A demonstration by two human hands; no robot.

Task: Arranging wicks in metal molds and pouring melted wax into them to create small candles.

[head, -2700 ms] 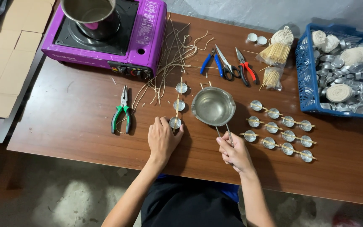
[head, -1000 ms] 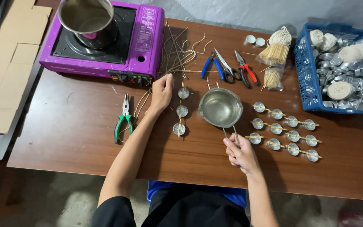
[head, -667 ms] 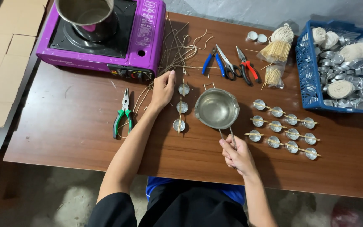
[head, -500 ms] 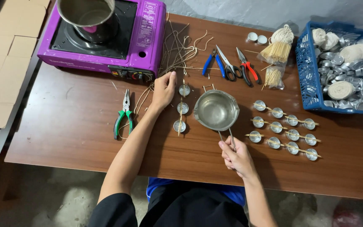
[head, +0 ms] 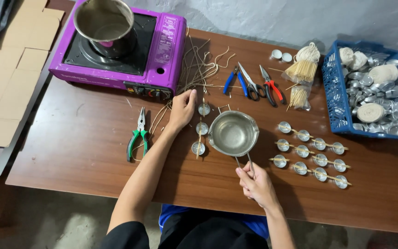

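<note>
Seen from the head camera, the right hand (head: 255, 184) is closed around the wire handle of a small steel pan (head: 233, 133) sitting on the counter (head: 70, 152). The left hand (head: 183, 108), fingers loosely spread, touches wicks (head: 199, 76) beside three tin cups (head: 201, 128). Pliers (head: 137, 136) lie left; a purple stove (head: 116, 50) stands behind.

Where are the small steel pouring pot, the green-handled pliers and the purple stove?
Small steel pouring pot (head: 233, 133), head view, inside of its bowl.
Green-handled pliers (head: 137, 134), head view, top of the handles.
Purple portable gas stove (head: 169, 44), head view, its right-hand panel.
</note>
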